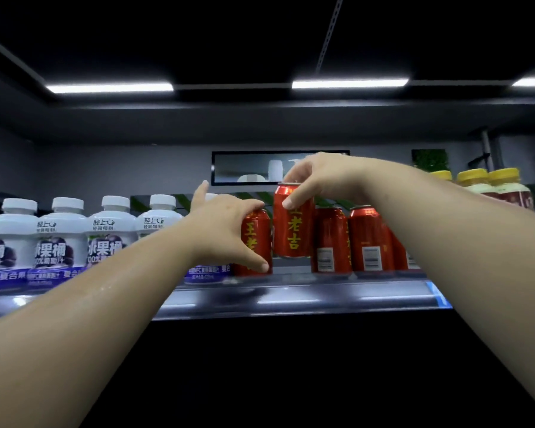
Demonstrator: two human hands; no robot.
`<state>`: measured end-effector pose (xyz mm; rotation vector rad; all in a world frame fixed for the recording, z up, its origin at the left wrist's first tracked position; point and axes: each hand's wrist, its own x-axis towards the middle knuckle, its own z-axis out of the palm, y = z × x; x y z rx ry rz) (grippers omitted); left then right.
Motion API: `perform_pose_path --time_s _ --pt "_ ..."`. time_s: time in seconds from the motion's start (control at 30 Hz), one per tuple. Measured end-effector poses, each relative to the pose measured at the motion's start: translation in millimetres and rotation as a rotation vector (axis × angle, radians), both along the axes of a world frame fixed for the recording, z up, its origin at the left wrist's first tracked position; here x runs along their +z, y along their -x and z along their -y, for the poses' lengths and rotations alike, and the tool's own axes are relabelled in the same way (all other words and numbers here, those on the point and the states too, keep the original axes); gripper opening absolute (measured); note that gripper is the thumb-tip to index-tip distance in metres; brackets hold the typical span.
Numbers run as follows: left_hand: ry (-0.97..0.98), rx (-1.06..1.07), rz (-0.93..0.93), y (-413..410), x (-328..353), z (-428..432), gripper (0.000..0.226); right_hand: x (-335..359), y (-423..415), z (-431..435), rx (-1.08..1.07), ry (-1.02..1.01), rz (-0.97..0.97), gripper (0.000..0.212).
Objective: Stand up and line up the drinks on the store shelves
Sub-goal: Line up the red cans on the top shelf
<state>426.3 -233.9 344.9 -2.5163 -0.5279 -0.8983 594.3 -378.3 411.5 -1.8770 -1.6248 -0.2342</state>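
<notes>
Holding raised red can (pixel 294 230) w/ R hand (pixel 322 177); gripping other red can (pixel 255 239) on shelf (pixel 291 291) w/ L hand (pixel 223 227).

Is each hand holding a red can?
Yes, the left hand grips the lower red can and the right hand holds the raised red can by its top.

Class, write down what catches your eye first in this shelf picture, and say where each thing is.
Centre of frame, the right grip pinches a raised red can by its top, above the shelf. Just left, the left grip clasps a second red can standing on it. White bottles with purple labels line the left side.
</notes>
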Motion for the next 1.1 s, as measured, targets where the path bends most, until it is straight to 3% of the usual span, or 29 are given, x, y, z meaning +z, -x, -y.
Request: perform_pose_path --time_s 0.13,0.27,0.37,0.57,0.83,0.97,1.1 --pt "0.077 -0.055 0.021 -0.2 2.6 -3.8 0.09 1.3 -1.2 -15.1 -0.061 0.139 0.024 0.04" --pt "0.085 -0.072 0.129 -2.4 8.5 -11.8 0.049 -1.9 -3.0 -24.2 -0.125 0.224 0.035 0.044" --pt "0.074 -0.039 0.175 -8.3 10.1 -11.0 0.033 -4.6 -5.2 -24.7 -0.153 0.222 0.038 0.045" --pt "0.071 0.014 0.19 -12.6 12.4 -9.2 0.029 -9.0 -0.1 -27.5 -0.199 0.251 0.142 0.038" --pt "0.088 0.046 0.224 -16.3 11.9 -4.1 0.026 -3.9 0.2 -23.2 -0.178 0.308 0.137 0.04" --pt "0.049 0.065 0.268 -30.9 10.9 6.9 0.03 -4.4 -1.7 -13.3 -0.161 0.328 0.165 0.05" --pt "0.051 -0.07 0.26 -47.1 10.3 19.2 0.038 -5.2 -18.9 14.8 -0.24 0.195 0.219 0.069"
